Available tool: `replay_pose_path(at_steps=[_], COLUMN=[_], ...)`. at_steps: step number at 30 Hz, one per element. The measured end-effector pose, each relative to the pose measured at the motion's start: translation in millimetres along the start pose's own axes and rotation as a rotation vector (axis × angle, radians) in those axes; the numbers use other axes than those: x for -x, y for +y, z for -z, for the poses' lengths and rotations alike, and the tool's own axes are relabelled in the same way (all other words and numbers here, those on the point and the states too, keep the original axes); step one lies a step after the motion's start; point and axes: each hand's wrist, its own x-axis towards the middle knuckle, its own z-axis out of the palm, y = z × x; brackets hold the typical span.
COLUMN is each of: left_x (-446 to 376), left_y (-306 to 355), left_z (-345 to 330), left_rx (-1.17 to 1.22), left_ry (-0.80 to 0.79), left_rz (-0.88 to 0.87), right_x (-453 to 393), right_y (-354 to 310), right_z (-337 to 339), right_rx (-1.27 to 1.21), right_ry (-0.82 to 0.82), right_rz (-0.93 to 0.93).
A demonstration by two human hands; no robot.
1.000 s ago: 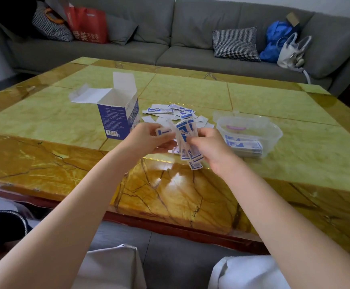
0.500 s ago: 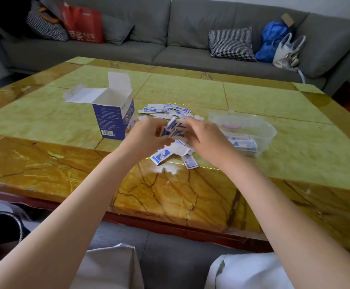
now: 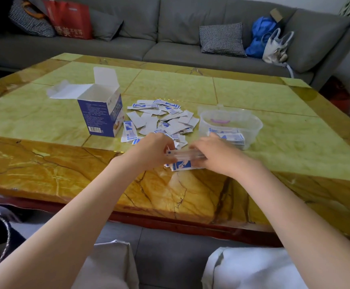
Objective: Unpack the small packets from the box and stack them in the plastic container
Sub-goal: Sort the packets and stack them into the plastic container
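Squeezing a little bunch of packets (image 3: 181, 163) between the left hand (image 3: 149, 152) and right hand (image 3: 213, 155), fingers curled on its ends, low over the table (image 3: 274, 101). Sitting stacked in the plastic container (image 3: 253, 124) already: some. Lying loose beside the open box (image 3: 101, 115): lots more (image 3: 161, 119).

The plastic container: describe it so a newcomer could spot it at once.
Start at the green and amber marble table. Right of the open blue box and the loose pile of packets sits the plastic container. It is the only clear tub there, with stacked packets showing through its wall.
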Motion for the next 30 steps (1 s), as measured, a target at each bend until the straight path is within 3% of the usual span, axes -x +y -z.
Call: replay_pose_path(at_steps=[5,9,13,19,30], left_x=[-2,-6,-11,-13,-16], left_y=[8,14,17,30,36], left_z=[-3,-8,-12,-14,-19], left_rx=[0.018,0.052,0.023,0.055,0.101], left_ry=[0.052,0.085,0.111,0.050,0.111], left_rz=[-0.026,-0.059,0.004,-0.050,-0.023], right_x=[7,10,16,23,26], right_y=[11,21,29,35,39], right_z=[6,6,5,3,6], right_rx=[-0.059,-0.118,-0.211,-0.274,-0.131], right_ry=[-0.052,0.059,0.020,0.001,-0.034], right_rz=[-0.085,-0.119,-0.164,-0.161,-0.164])
